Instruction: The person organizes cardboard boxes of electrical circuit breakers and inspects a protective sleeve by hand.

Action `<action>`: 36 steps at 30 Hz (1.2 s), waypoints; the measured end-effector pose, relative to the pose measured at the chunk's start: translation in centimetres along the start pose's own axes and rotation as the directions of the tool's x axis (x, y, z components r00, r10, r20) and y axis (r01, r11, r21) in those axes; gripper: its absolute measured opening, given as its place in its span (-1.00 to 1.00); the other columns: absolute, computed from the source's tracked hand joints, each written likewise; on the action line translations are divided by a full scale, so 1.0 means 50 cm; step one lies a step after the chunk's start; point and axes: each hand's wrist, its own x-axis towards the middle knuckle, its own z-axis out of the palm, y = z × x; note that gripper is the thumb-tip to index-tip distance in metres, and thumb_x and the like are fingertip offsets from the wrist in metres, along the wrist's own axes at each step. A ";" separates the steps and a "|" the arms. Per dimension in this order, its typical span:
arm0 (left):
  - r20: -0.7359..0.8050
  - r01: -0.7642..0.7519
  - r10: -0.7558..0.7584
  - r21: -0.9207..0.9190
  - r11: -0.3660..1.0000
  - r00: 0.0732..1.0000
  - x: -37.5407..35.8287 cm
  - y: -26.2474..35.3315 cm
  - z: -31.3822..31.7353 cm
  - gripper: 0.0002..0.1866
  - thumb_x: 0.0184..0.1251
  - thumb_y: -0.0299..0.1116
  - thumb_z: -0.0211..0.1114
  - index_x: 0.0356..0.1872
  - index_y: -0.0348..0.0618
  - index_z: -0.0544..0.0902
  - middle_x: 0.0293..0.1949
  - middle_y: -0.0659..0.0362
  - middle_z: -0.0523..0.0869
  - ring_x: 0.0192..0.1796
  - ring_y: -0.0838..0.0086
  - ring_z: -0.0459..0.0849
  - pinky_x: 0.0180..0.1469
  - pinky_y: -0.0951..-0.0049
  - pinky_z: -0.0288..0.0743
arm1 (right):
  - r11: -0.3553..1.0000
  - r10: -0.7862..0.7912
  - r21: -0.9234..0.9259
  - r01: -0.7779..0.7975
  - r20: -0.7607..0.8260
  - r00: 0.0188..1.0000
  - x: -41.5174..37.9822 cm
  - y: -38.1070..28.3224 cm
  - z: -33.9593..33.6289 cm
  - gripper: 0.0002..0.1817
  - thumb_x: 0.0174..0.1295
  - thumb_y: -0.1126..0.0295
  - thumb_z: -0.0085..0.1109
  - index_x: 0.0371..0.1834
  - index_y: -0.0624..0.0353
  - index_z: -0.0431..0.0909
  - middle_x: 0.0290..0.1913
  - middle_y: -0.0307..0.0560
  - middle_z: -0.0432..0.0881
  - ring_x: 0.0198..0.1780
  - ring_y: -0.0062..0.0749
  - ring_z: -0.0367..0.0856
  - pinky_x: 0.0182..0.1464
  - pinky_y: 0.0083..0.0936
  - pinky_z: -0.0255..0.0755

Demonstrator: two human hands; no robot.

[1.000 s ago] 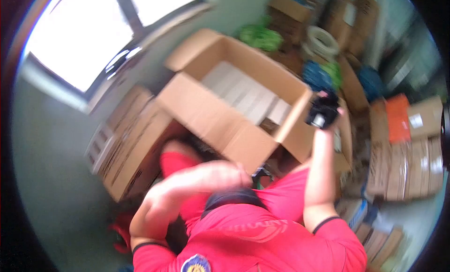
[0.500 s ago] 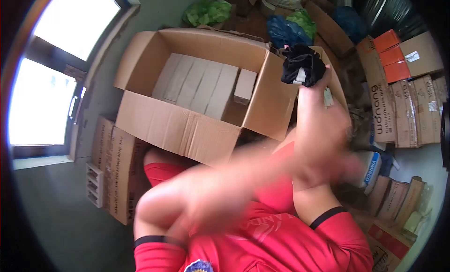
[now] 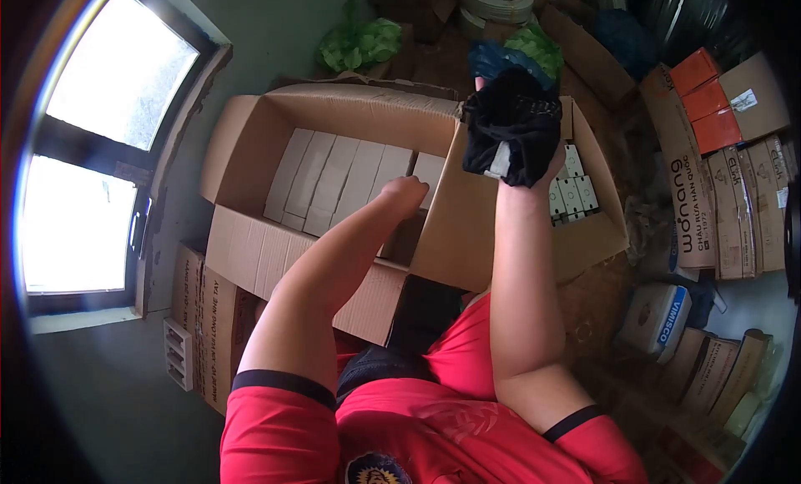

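My left hand (image 3: 406,194) reaches into the large open cardboard box (image 3: 284,234), its fingers curled at the small end carton beside a row of pale grey cartons (image 3: 342,179). What the fingers touch is partly hidden. On the right, my right hand (image 3: 555,163) holds a bunched black cloth (image 3: 517,117) with a white tag, raised over the edge between the two boxes. The cloth covers most of that hand. Under it, a second open box (image 3: 596,238) contains several white socket-like pieces (image 3: 574,194).
A window (image 3: 83,217) is on the left wall, with a carton (image 3: 209,334) and a white frame (image 3: 178,355) below. Green (image 3: 359,43) and blue bags (image 3: 496,60) lie behind the boxes. Stacked cartons (image 3: 751,209) and a VIMISCO box (image 3: 655,317) stand right.
My left hand has moved from a blurred position over my lap and right arm into the large box. The black cloth has shifted left and slightly nearer, uncovering the white pieces.
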 end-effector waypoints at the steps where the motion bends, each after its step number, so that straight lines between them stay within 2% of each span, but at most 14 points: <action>1: -0.048 0.002 -0.003 -0.010 1.000 0.999 0.007 0.001 0.010 -0.69 0.21 -0.46 0.40 0.00 -0.11 0.69 0.02 0.02 0.72 0.17 0.07 0.71 0.14 0.09 0.66 | 1.000 -0.014 -0.024 0.014 -0.008 1.000 0.000 0.011 0.004 -0.35 0.47 -0.10 -0.32 0.35 0.10 0.51 0.33 0.10 0.58 0.41 0.13 0.47 0.59 0.33 -0.07; 11: -0.120 -0.085 0.102 0.140 0.987 0.987 -0.005 0.007 0.001 -0.67 0.19 -0.35 0.42 -0.02 -0.16 0.69 0.03 0.00 0.70 0.08 0.02 0.74 0.11 0.04 0.64 | 0.999 0.013 -0.041 -0.011 0.039 0.999 0.025 0.021 -0.030 -0.33 0.47 -0.17 -0.27 0.25 0.14 0.57 0.16 0.18 0.67 0.16 0.27 0.64 0.42 0.30 0.28; 15: -0.133 -0.110 0.064 -0.377 0.920 0.989 -0.087 -0.032 -0.133 -0.55 0.17 -0.30 0.47 0.05 -0.24 0.58 -0.09 -0.05 0.76 -0.03 0.07 0.77 0.01 0.06 0.61 | 0.987 -0.021 -0.157 0.024 0.021 1.000 0.003 0.038 0.024 -0.08 0.40 -0.44 -0.33 0.44 0.14 0.40 0.28 0.18 0.57 0.25 0.21 0.57 0.39 0.22 0.36; 16: -0.154 -0.104 0.037 -0.458 0.883 0.987 -0.130 -0.034 -0.187 -0.55 0.22 -0.30 0.47 0.06 -0.26 0.55 -0.14 -0.05 0.77 -0.06 0.14 0.79 -0.05 0.12 0.62 | 0.989 -0.007 -0.150 0.008 0.006 1.000 -0.004 0.043 0.045 -0.01 0.36 -0.52 -0.35 0.49 0.13 0.35 0.32 0.17 0.54 0.28 0.19 0.55 0.38 0.19 0.37; 18: -0.236 -0.177 -0.054 -0.843 0.508 0.970 -0.205 -0.063 -0.237 -0.63 0.36 -0.31 0.40 0.06 -0.26 0.53 -0.21 0.04 0.72 -0.11 0.35 0.75 -0.10 0.28 0.61 | 0.985 0.043 -0.171 -0.027 0.090 0.995 -0.008 0.045 0.047 0.08 0.28 -0.61 -0.39 0.54 0.09 0.29 0.37 0.15 0.49 0.32 0.16 0.51 0.37 0.14 0.40; 20: -0.368 -0.317 -0.186 -0.913 0.257 0.911 -0.290 -0.061 -0.299 -0.70 0.45 -0.35 0.33 0.05 -0.27 0.50 -0.27 0.14 0.64 -0.21 0.50 0.68 -0.15 0.43 0.57 | 0.984 0.094 -0.164 -0.073 0.125 0.988 -0.014 0.059 0.053 0.13 0.23 -0.66 -0.42 0.56 0.06 0.26 0.38 0.14 0.48 0.34 0.16 0.49 0.35 0.11 0.42; 21: -0.430 -0.365 -0.170 -0.876 0.313 0.887 -0.322 -0.075 -0.313 -0.65 0.58 -0.15 0.22 0.15 -0.15 0.46 -0.30 0.21 0.58 -0.43 0.57 0.55 -0.36 0.46 0.48 | 0.984 0.119 -0.150 -0.101 0.118 0.986 -0.019 0.070 0.060 0.13 0.23 -0.67 -0.43 0.56 0.05 0.26 0.38 0.15 0.48 0.34 0.16 0.49 0.35 0.11 0.43; 24: -0.387 -0.421 -0.340 -0.907 -0.029 0.857 -0.423 -0.056 -0.339 -0.48 0.64 0.21 -0.05 0.26 0.01 0.40 -0.40 0.25 0.51 -0.57 0.63 0.33 -0.53 0.52 0.26 | 0.950 0.278 -0.201 -0.237 0.209 0.938 -0.031 0.122 0.053 0.16 0.24 -0.66 -0.42 0.59 0.14 0.20 0.40 0.11 0.47 0.33 0.07 0.51 0.39 0.00 0.43; 26: -0.335 -0.306 -0.387 -0.942 0.136 0.859 -0.456 -0.010 -0.357 -0.26 0.54 0.46 -0.37 0.36 0.12 0.32 -0.54 0.29 0.39 -0.59 0.64 0.21 -0.55 0.56 0.10 | 0.896 0.388 -0.299 -0.327 0.172 0.906 -0.058 0.181 0.056 0.16 0.27 -0.63 -0.38 0.62 0.17 0.14 0.45 0.07 0.44 0.36 -0.03 0.51 0.44 -0.07 0.40; 29: -0.126 -0.206 -0.499 -0.973 -0.108 0.858 -0.488 0.021 -0.358 -0.25 0.55 0.44 -0.33 0.45 0.16 0.30 -0.53 0.29 0.41 -0.61 0.61 0.26 -0.56 0.52 0.14 | 0.552 0.561 -0.819 -0.155 0.228 0.795 -0.145 0.267 0.023 0.17 0.25 -0.62 -0.21 0.50 0.33 0.31 0.32 0.03 0.56 0.27 -0.31 0.56 0.38 -0.30 0.40; 30: -0.153 -0.230 -0.464 -0.966 -0.116 0.873 -0.494 0.009 -0.349 -0.27 0.56 0.41 -0.30 0.48 0.18 0.30 -0.51 0.29 0.43 -0.61 0.59 0.29 -0.56 0.51 0.16 | 0.577 0.591 -0.817 0.009 0.425 0.686 -0.161 0.273 0.042 0.13 0.28 -0.57 -0.13 0.45 0.38 0.38 0.33 0.06 0.54 0.29 -0.37 0.52 0.42 -0.34 0.33; 31: -0.192 -0.265 -0.486 -0.961 -0.084 0.853 -0.498 0.009 -0.336 -0.28 0.58 0.37 -0.26 0.54 0.18 0.25 -0.48 0.28 0.45 -0.59 0.60 0.33 -0.57 0.53 0.18 | 0.559 0.531 -0.822 0.109 0.456 0.714 -0.172 0.280 0.044 0.08 0.29 -0.51 -0.02 0.34 0.45 0.49 0.20 0.03 0.63 0.18 -0.42 0.59 0.31 -0.39 0.43; 33: -0.107 -0.241 -0.522 -0.951 -0.195 0.846 -0.520 0.048 -0.346 -0.37 0.64 0.17 -0.15 0.59 0.20 0.21 -0.50 0.28 0.45 -0.61 0.61 0.34 -0.59 0.53 0.15 | 0.551 0.538 -0.833 0.053 0.403 0.740 -0.190 0.269 0.044 -0.04 0.38 -0.41 -0.02 0.28 0.45 0.53 0.04 0.00 0.69 0.05 -0.45 0.65 0.17 -0.45 0.50; 36: -0.104 -0.238 -0.492 -0.947 -0.218 0.864 -0.508 0.045 -0.308 -0.33 0.59 0.28 -0.16 0.50 0.11 0.31 -0.55 0.29 0.41 -0.65 0.60 0.28 -0.61 0.52 0.11 | 0.538 0.490 -0.842 0.030 0.341 0.802 -0.210 0.251 0.051 -0.23 0.51 -0.23 -0.05 0.14 0.44 0.60 -0.15 -0.05 0.74 -0.11 -0.51 0.69 -0.01 -0.52 0.57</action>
